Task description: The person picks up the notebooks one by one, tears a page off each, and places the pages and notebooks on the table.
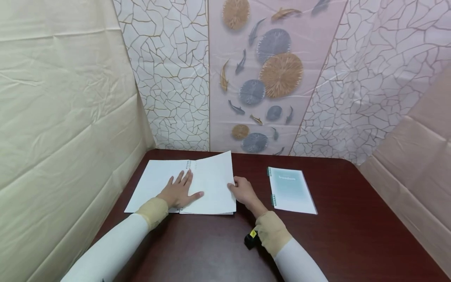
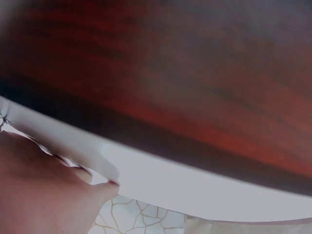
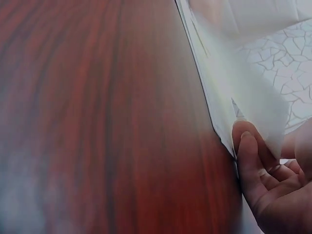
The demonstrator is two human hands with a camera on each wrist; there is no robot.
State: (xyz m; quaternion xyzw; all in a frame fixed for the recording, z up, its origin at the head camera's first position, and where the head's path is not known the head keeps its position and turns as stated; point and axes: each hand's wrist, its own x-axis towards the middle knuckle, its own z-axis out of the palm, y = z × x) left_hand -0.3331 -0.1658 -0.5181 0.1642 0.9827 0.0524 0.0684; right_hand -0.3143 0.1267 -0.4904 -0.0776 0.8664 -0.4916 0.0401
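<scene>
— Head view?
— Notebook (image 1: 149, 188) open, left of centre; left hand (image 1: 179, 191) on it, fingers spread. Right hand (image 1: 244, 190) pinches its right edge; table (image 1: 254, 172) shows between it and the booklet (image 1: 293, 192).
— Left wrist?
— Left hand lower left; notebook's edge slants down rightward.
— Right wrist?
— Page (image 3: 258, 90) bends at right: probably light, easily creased, best held by its outer edge.

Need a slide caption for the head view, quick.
Left hand spread on an open spiral notebook, right hand pinching a page by its outer edge; closed "freedom" notebook alongside.
</scene>
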